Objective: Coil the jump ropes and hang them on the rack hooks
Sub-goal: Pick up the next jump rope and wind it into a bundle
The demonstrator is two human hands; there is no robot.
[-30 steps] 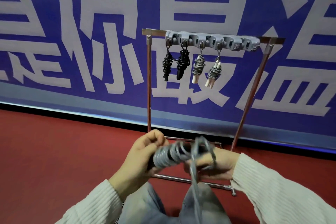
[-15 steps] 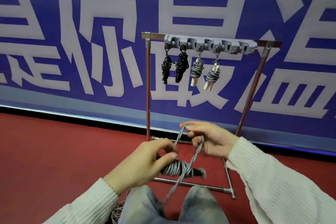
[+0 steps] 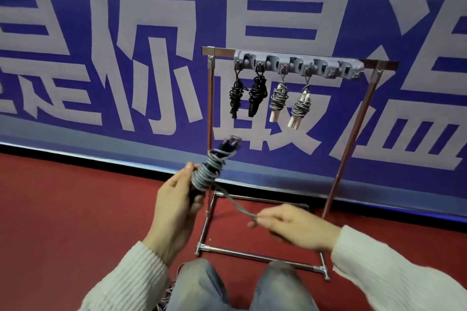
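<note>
My left hand (image 3: 177,204) grips a grey jump rope (image 3: 206,171) coiled round its dark handles, tilted up to the right. A loose strand runs from the coil down to my right hand (image 3: 290,225), which pinches it low in front of the rack. The metal rack (image 3: 338,179) stands on the floor ahead, with a grey hook bar (image 3: 298,64) along its top rail. Two black coiled ropes (image 3: 249,96) and two grey coiled ropes with white handles (image 3: 289,103) hang from the left hooks. The right hooks hold nothing.
A blue banner with large pale characters (image 3: 126,45) covers the wall behind the rack. The floor is red carpet (image 3: 63,209). My knees in grey trousers (image 3: 227,285) are at the bottom. A bit of loose rope (image 3: 166,295) lies by my left knee.
My left hand has lifted the coil and turned it upright. My right hand has dropped from above the coil to low right, pulling the strand out taut.
</note>
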